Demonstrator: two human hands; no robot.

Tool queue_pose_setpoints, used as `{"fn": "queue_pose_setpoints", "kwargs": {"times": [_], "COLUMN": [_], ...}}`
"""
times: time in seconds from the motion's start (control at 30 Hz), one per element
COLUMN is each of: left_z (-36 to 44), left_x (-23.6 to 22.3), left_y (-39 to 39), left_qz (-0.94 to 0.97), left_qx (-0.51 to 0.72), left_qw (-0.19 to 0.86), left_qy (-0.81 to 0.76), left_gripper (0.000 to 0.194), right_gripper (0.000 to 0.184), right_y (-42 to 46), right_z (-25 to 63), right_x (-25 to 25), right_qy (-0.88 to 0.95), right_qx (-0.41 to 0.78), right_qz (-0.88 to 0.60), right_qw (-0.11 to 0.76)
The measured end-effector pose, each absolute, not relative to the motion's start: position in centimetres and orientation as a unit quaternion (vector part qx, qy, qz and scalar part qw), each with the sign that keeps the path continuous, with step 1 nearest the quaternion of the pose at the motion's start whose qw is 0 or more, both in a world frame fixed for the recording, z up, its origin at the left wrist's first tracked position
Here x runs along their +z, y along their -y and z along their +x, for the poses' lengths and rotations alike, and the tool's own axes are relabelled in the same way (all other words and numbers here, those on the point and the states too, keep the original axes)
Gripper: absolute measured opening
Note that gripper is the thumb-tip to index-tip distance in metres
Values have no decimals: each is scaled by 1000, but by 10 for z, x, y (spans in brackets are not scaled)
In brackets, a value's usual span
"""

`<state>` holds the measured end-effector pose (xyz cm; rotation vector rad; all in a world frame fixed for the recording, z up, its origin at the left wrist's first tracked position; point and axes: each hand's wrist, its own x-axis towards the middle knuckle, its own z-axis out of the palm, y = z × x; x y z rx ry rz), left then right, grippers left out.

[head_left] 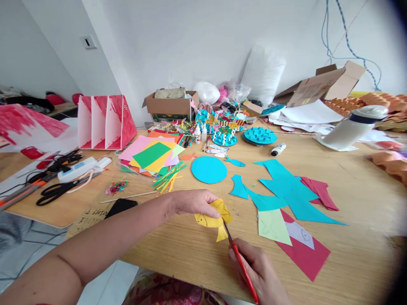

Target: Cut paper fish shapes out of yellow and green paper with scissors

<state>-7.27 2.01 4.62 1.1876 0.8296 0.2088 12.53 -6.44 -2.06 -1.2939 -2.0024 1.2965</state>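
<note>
My left hand is closed in a pinch on a yellow paper fish, holding it just above the wooden table. My right hand is closed around a thin red-handled tool, a brush or pen; its dark tip touches the fish near the tail. Pencil lines show on the yellow fish.
Blue paper offcuts, a blue circle, red and light green scraps lie to the right. A stack of coloured paper, paper strips, black scissors, a glue gun, glue bottles and finished fish crafts sit further back.
</note>
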Motion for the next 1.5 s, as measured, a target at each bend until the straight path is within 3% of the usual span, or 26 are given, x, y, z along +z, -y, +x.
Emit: {"fn": "queue_pose_setpoints", "kwargs": {"times": [0.43, 0.8, 1.5], "left_z": [-74, -69, -70], "left_x": [46, 50, 47], "left_y": [-16, -15, -15], "left_qz": [561, 577, 546], "left_qx": [117, 105, 92], "left_qw": [722, 704, 742], "left_qy": [-387, -401, -378], "left_gripper": [21, 7, 11], "right_gripper": [40, 39, 37], "right_y": [65, 66, 66], "right_z": [126, 127, 128], "right_x": [-18, -19, -22], "right_qy": [717, 721, 732], "right_qx": [472, 477, 469], "right_qz": [-471, -465, -451], "right_qw": [201, 192, 201]}}
